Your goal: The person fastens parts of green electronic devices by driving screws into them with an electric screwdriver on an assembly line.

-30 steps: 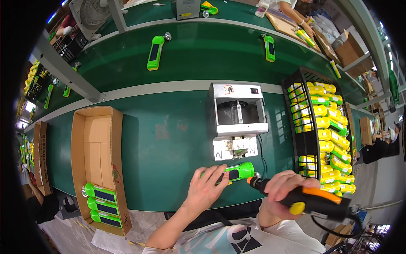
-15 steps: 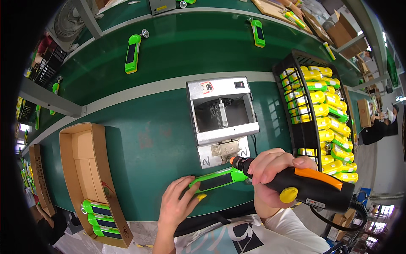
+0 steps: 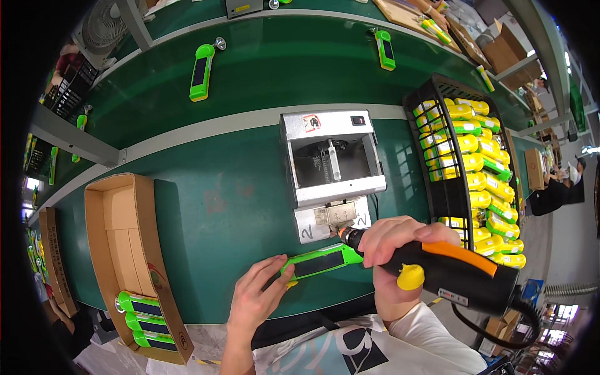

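My right hand (image 3: 400,250) is wrapped round a black electric screwdriver (image 3: 481,281) with an orange strip and a yellow lump on its side. Its orange tip meets the front of a silver screw feeder (image 3: 337,195), right by the small metal outlet block. Below the feeder a green flashlight (image 3: 320,262) with a dark panel lies on the bench, slanting up to the right. The thumb and fingers of my left hand (image 3: 259,290) grip its left end. My right hand and the screwdriver partly hide its right end.
On the left stands an open cardboard box (image 3: 94,225) holding three green flashlights (image 3: 147,324). A black crate (image 3: 449,190) full of yellow and green flashlights is at the right. Beyond the bench, flashlights (image 3: 201,72) lie on a green belt (image 3: 281,62). The screwdriver's cord (image 3: 487,337) curls at lower right.
The view has shifted slightly. The screwdriver tip stays at the feeder's front while its body sits a little further left. My left hand still holds the flashlight's end.
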A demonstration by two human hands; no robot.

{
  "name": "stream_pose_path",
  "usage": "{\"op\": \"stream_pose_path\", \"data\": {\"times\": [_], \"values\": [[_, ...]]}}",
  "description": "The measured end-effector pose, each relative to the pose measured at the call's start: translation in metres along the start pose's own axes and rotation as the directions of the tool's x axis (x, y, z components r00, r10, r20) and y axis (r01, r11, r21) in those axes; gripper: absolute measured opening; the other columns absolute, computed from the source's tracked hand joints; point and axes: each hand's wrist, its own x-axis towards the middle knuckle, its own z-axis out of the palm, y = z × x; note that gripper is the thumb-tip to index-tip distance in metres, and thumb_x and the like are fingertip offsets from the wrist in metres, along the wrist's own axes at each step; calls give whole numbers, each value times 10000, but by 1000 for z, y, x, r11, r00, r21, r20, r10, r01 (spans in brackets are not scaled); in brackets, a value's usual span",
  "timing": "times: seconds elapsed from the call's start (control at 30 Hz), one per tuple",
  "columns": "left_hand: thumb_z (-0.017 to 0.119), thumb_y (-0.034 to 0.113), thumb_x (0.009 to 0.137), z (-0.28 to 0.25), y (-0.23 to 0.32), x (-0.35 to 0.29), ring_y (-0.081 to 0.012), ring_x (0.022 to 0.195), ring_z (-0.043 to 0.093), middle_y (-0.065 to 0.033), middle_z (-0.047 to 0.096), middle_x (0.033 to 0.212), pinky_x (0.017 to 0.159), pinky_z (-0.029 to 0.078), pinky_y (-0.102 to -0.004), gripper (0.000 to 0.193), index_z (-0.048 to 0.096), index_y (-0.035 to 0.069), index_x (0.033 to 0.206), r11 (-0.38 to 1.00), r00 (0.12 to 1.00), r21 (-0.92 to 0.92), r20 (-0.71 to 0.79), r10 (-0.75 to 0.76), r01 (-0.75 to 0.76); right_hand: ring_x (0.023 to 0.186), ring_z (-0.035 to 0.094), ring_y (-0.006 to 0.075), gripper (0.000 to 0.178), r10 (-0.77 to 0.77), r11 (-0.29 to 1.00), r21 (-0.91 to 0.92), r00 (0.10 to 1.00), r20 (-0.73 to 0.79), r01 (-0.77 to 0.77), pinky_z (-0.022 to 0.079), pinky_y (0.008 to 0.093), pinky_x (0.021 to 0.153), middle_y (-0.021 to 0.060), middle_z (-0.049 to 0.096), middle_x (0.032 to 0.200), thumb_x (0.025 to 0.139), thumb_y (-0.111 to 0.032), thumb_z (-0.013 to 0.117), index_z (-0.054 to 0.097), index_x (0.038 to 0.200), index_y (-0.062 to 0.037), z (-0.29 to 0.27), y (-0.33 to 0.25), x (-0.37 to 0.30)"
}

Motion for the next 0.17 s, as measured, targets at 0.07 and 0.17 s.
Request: {"op": "stream_pose_path", "data": {"times": [0.07, 0.17], "values": [[845, -18, 711, 1, 0, 0, -314, 1077, 722, -109, 723, 1214, 863, 628, -391, 415, 785, 48, 1117, 1000, 1000, 3, -2, 0, 0, 519, 598, 236, 439, -3, 1000, -16, 1000, -8, 3, 538, 392, 496, 109, 632, 708, 1015, -407, 679, 478, 1240, -88, 4, -4, -4], [847, -15, 720, 1, -2, -3, -313, 1076, 723, -114, 719, 1240, 860, 632, -386, 412, 787, 55, 1122, 1000, 1000, 17, 9, 5, -5, 501, 595, 238, 441, -20, 999, -43, 997, -68, 17, 538, 391, 496, 105, 631, 705, 1018, -409, 675, 478, 1241, -84, 6, -5, -9]]}}
